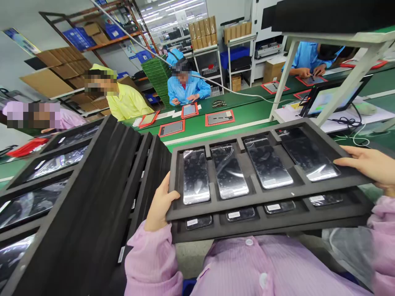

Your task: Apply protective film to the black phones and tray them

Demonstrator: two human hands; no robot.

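I hold a black foam tray [269, 196] flat in front of my chest, with a second like tray [354, 213] stacked under it. Several phone screens [230, 170] in clear film lie in the top tray's slots. My left hand [159, 203] grips the tray's left edge, thumb on top. At the right edge my right hand [372, 164] clasps the corner, fingers lying over the rim. Both sleeves are pink.
A leaning stack of black foam trays [92, 205] with more screens fills the left. Beyond runs a green conveyor bench [247, 109] with red-framed mats [219, 118]. Across it sit seated workers in blue [185, 86] and yellow [126, 100]. At the right stands a white frame with a monitor [330, 98].
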